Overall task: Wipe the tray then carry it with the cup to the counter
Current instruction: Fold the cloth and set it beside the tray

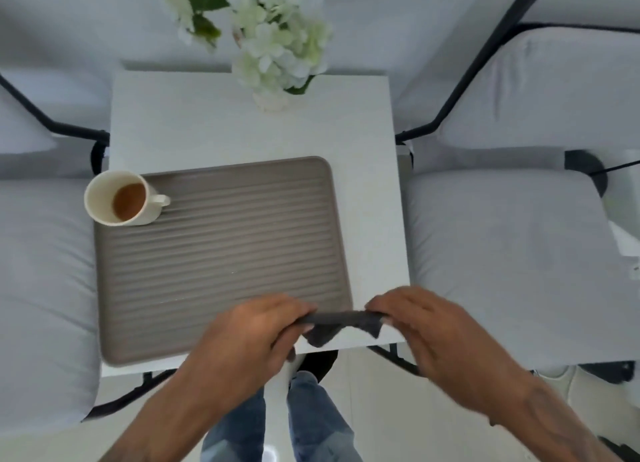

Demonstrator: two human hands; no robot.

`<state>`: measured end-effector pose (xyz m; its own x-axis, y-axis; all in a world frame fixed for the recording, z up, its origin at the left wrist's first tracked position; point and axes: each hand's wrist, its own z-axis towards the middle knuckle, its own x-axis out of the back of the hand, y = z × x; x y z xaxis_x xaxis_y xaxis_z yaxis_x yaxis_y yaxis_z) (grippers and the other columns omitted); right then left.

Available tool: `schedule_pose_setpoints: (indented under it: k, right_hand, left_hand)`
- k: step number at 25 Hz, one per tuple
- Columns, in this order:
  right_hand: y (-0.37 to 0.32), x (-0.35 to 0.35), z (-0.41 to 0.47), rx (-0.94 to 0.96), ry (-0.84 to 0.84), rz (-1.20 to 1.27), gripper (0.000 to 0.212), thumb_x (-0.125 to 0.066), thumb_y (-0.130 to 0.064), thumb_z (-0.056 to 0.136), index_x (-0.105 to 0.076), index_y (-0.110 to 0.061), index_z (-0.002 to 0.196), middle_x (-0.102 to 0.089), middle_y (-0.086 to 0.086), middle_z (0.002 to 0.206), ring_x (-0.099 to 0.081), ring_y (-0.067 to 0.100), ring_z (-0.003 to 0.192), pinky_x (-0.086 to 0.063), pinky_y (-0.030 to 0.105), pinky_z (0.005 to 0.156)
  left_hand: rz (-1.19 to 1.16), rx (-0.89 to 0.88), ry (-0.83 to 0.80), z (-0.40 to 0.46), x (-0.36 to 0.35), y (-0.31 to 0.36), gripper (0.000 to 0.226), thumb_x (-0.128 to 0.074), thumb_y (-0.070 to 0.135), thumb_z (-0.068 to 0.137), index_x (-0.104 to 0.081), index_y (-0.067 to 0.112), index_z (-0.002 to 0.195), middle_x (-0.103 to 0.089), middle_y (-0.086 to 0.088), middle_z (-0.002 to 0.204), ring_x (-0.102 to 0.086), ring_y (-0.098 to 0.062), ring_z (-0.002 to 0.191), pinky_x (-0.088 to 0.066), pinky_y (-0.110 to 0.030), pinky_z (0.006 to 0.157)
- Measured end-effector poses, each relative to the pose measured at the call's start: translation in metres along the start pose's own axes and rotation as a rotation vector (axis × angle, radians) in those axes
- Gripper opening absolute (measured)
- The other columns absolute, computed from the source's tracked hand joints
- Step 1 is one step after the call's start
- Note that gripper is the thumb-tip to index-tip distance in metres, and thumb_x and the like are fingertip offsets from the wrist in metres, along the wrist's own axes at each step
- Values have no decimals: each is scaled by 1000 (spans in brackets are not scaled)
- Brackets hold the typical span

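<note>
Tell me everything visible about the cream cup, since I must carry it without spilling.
The cream ceramic-looking cup stands upright on the far left corner of the ribbed taupe rectangular tray, its rim overhanging the tray's edge in this view. A small loop handle points right, toward the tray's middle. Brown liquid sits low inside, well under the rim. Neither hand touches it.

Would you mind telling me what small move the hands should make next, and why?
Probably lower the cloth onto the near right corner of the tray and begin wiping. Both the left hand and right hand pinch it stretched just above that corner, the ribbed surface is bare, and the cup sits far off at the back left corner.
</note>
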<state>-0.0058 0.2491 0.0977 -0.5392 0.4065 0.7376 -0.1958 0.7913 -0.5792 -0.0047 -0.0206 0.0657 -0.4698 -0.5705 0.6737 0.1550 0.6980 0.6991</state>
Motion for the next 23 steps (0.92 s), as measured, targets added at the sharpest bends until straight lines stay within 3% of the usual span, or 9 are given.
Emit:
schedule_pose_setpoints:
  k: [4,7,11,13,15,18,21,23]
  right_hand:
    - [61,33,11,29,209,-45,28,-45,-15,98,-66,-19,117,-71,0,104,-66,17,90,-58,40,79]
    - [91,51,35,35,366,-75,27,-52,-8,96,-69,-9,117,-73,6,108,-68,22,93,-58,42,84]
    - [125,31,51,70,561,-89,25,-56,0,96,-71,-5,117,-72,10,116,-67,24,111,-54,34,98]
    - [154,-13,46,54,479,-151,29,-52,-2,97,-70,-6,118,-70,11,124,-62,26,124,-51,39,104]
    - [176,-61,32,54,322,-244,31,-47,-9,96,-70,-7,118,-67,12,131,-58,30,130,-52,50,102]
    - [185,-104,14,47,242,-330,32,-46,-19,100,-67,-10,122,-55,14,147,-47,31,140,-45,52,109]
    - [175,-113,19,14,260,-310,41,-39,-28,103,-62,-8,131,-55,12,147,-47,28,139,-43,48,108]
    - [165,-108,31,-45,289,-254,49,-31,-35,105,-66,-6,124,-65,14,132,-58,32,126,-45,47,103]
  left_hand:
    - [36,-39,61,78,-14,31,22,-56,31,94,-71,31,110,-75,15,94,-67,-8,78,-59,-38,68]
    - [37,-127,241,123,-19,40,22,-63,21,93,-74,18,113,-77,1,95,-69,-17,75,-59,-38,66]
    - [108,-179,435,146,-52,25,22,-67,14,90,-73,8,110,-75,-8,105,-71,-25,88,-57,-35,72]
    - [252,-222,395,142,-92,4,21,-73,10,83,-75,5,104,-75,-10,102,-71,-28,90,-58,-37,74]
    - [441,-300,225,126,-137,-18,28,-84,8,69,-76,6,96,-76,-12,99,-73,-32,94,-61,-39,78]
    - [628,-325,13,106,-172,-25,33,-74,24,79,-74,10,109,-73,-11,116,-65,-31,120,-47,-47,108]
    - [600,-269,3,104,-177,-14,40,-54,24,83,-70,10,117,-72,-10,120,-64,-29,121,-29,-47,115]
    - [460,-189,52,100,-166,-9,41,-51,24,84,-70,12,118,-71,-7,120,-63,-26,120,-32,-44,111]
